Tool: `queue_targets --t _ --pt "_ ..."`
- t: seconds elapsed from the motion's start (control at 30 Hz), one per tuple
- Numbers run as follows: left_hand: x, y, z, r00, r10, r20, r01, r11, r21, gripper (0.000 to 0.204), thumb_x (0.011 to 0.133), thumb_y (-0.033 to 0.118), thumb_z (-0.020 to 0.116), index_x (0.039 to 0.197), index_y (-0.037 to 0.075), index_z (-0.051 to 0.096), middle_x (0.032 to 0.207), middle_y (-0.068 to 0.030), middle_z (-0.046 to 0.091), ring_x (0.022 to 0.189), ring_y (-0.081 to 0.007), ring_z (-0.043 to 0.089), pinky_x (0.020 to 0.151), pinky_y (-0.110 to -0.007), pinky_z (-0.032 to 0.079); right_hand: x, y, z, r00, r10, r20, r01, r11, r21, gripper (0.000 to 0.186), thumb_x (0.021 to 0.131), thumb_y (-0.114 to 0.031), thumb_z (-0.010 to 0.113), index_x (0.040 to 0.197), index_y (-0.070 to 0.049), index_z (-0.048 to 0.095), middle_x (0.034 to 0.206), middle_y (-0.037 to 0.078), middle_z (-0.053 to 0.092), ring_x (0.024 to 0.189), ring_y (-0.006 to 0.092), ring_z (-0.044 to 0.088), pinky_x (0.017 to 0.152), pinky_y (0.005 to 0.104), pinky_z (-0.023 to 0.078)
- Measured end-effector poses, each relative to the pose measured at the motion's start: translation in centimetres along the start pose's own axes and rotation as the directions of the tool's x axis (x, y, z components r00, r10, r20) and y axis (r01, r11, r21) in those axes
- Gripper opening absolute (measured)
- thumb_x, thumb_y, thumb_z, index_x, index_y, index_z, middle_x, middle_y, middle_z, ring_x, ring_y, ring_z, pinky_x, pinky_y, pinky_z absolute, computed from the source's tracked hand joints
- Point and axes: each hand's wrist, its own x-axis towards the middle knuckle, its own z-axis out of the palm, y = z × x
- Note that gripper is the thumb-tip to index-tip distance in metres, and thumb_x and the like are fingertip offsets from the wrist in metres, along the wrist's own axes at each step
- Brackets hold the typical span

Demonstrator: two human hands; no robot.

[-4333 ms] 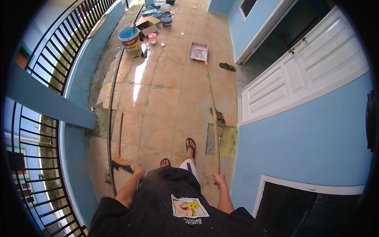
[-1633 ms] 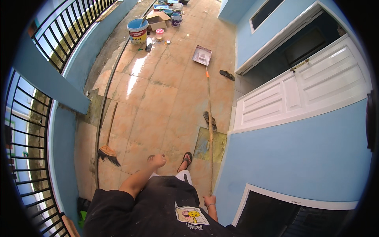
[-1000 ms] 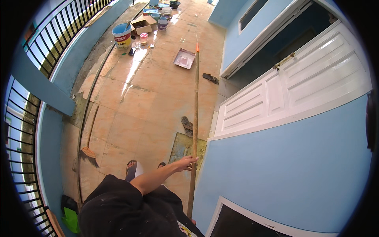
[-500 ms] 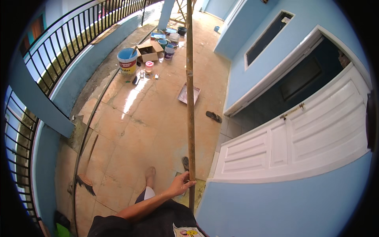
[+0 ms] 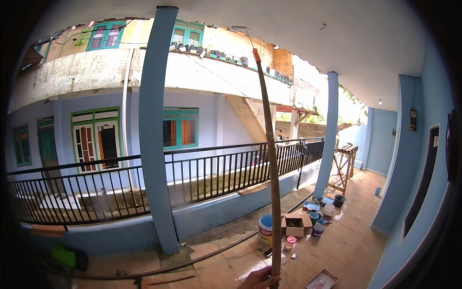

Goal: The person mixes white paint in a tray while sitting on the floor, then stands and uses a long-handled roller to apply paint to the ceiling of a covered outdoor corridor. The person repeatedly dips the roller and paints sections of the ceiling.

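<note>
My left hand [image 5: 260, 279] is at the bottom edge, closed around a long bamboo pole [image 5: 270, 159]. The pole rises nearly upright and leans slightly left toward its top. An orange handle [image 5: 256, 55] joins its upper end to the bent wire frame [image 5: 249, 36] of a paint roller. The roller end is up by the white ceiling [image 5: 288, 17]; whether it touches, I cannot tell. My right hand is out of view.
A paint bucket [image 5: 265, 233], a cardboard box [image 5: 295, 229], small pots and a paint tray [image 5: 321, 280] lie on the tiled floor. Blue posts [image 5: 155, 130] and a black railing [image 5: 211, 176] line the left. A wooden trestle [image 5: 342, 166] stands farther back.
My view has swung up and left from the floor to the ceiling and railing. The pole's upper end with the roller now shows; my left hand still grips the pole.
</note>
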Motion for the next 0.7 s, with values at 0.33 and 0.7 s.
queue_targets --t 0.33,0.7 --pt "11.6 20.3 -4.0 0.857 0.313 -0.409 -0.197 0.933 0.301 0.023 0.107 0.024 0.056 0.106 0.001 0.06 0.086 -0.0062 0.067 0.076 -0.0152 0.07 0.07 -0.032 0.057 2.4 -12.3 -6.9 0.888 -0.441 0.131 0.407 0.886 0.224 0.033 0.098 -0.032 0.072 0.085 -0.002 0.062 0.072 -0.001 0.049 0.067 0.0127 0.045 0.059 0.0352 0.039" --pt "7.4 23.5 3.1 0.895 0.272 -0.354 -0.143 0.925 0.351 0.028 0.105 0.021 0.059 0.117 -0.004 0.059 0.095 -0.0107 0.07 0.085 -0.0181 0.073 0.077 -0.032 0.059 -0.9 -14.1 -12.9 0.842 -0.511 0.173 0.472 0.853 0.223 0.037 0.096 -0.034 0.071 0.085 -0.001 0.059 0.068 0.002 0.047 0.065 0.0146 0.044 0.057 0.0364 0.038"
